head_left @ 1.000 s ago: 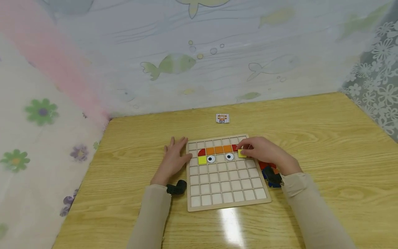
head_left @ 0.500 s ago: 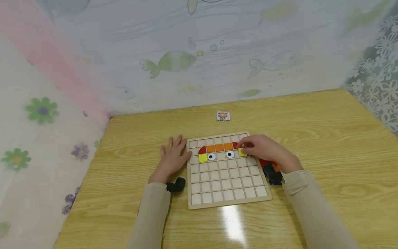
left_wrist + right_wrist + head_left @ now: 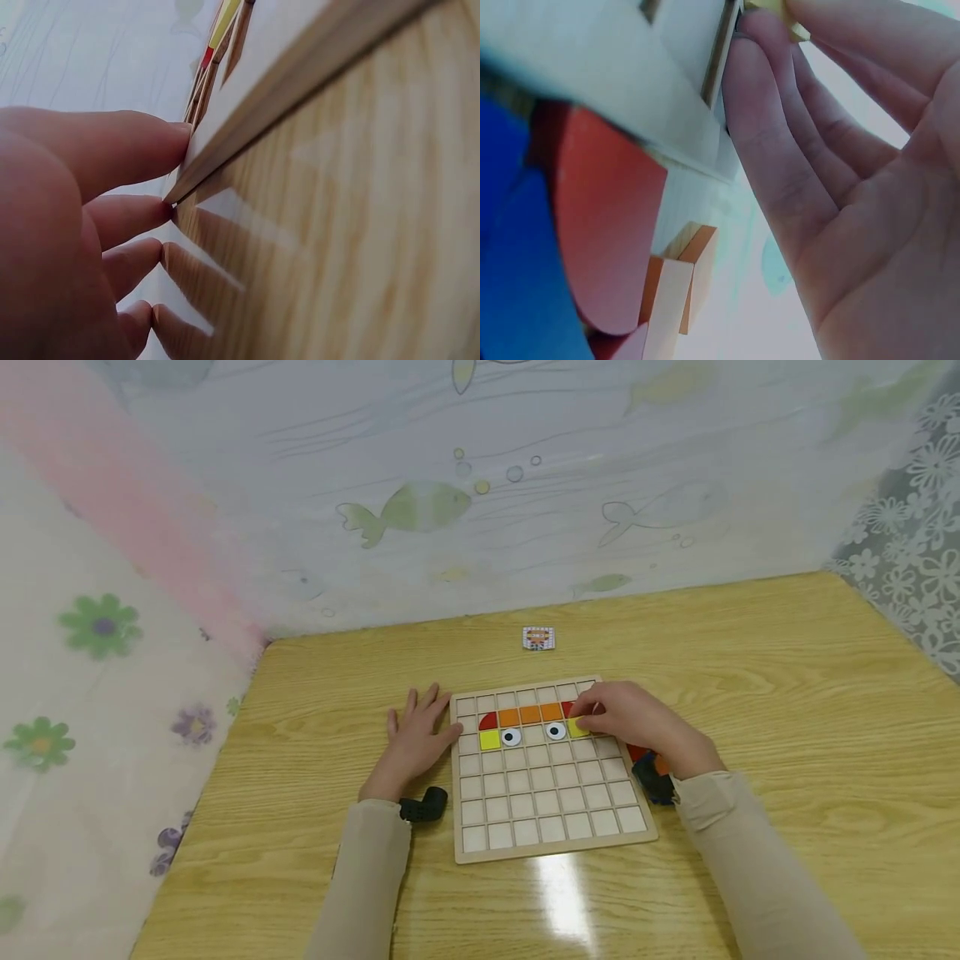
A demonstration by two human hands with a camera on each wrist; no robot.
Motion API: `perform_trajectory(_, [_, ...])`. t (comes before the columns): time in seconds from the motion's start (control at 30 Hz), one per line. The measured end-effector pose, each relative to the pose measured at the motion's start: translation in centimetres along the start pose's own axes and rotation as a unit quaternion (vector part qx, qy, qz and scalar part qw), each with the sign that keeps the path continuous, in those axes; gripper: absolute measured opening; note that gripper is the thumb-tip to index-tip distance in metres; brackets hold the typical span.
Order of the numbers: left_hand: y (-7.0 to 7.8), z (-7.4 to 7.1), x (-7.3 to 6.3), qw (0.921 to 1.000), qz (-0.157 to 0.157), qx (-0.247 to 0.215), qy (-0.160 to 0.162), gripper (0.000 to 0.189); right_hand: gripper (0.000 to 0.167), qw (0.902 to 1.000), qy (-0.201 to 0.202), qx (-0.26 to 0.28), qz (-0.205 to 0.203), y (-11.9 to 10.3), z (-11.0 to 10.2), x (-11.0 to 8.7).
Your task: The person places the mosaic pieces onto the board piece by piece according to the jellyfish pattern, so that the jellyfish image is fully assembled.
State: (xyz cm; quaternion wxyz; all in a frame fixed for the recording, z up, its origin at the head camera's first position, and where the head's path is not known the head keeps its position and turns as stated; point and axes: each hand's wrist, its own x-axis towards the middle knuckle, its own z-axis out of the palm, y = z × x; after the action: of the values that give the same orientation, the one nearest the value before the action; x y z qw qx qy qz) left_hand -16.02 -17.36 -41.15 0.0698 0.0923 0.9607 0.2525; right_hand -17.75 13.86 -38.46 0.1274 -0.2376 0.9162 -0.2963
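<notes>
A wooden grid board [image 3: 555, 852] lies on the table. My right hand [image 3: 645, 722] pinches a yellow square tile [image 3: 577, 727] over the cell just right of the right eye tile [image 3: 556, 731]. In the right wrist view the yellow tile [image 3: 780, 10] shows between thumb and fingers. On the board, a row of orange tiles [image 3: 530, 715] runs between two red rounded tiles [image 3: 489, 721], the right one partly hidden by my fingers. Below sit another yellow tile [image 3: 490, 740] and the left eye tile [image 3: 511, 737]. My left hand [image 3: 415, 743] rests spread at the board's left edge, thumb on its rim.
Loose red [image 3: 611, 217], blue [image 3: 525, 262] and orange blocks [image 3: 667, 300] lie beside the board's right edge, partly under my right wrist. A small printed pattern card [image 3: 538, 638] lies behind the board. A patterned sheet covers the wall behind the table.
My right hand has shifted slightly left, bringing the yellow tile close up beside the right eye tile. The left hand has spread its fingers a little and stays at the board's edge.
</notes>
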Motion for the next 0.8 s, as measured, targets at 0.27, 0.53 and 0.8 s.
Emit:
perform_trajectory(0.27, [0.16, -0.08, 0.0, 0.9999, 0.001, -0.002, 0.014, 0.059, 0.013, 0.9999, 0.009, -0.01, 0.01, -0.24, 0.13, 0.0])
perform_trajectory(0.53, [0.27, -0.18, -0.06, 0.9998, -0.004, -0.007, 0.017, 0.058, 0.01, 0.9998, 0.012, -0.019, 0.001, -0.32, 0.21, 0.17])
perform_trajectory(0.8, [0.44, -0.16, -0.11, 0.9998, -0.002, -0.012, 0.014, 0.058, 0.011, 0.9997, 0.013, -0.013, 0.014, -0.11, 0.29, 0.19])
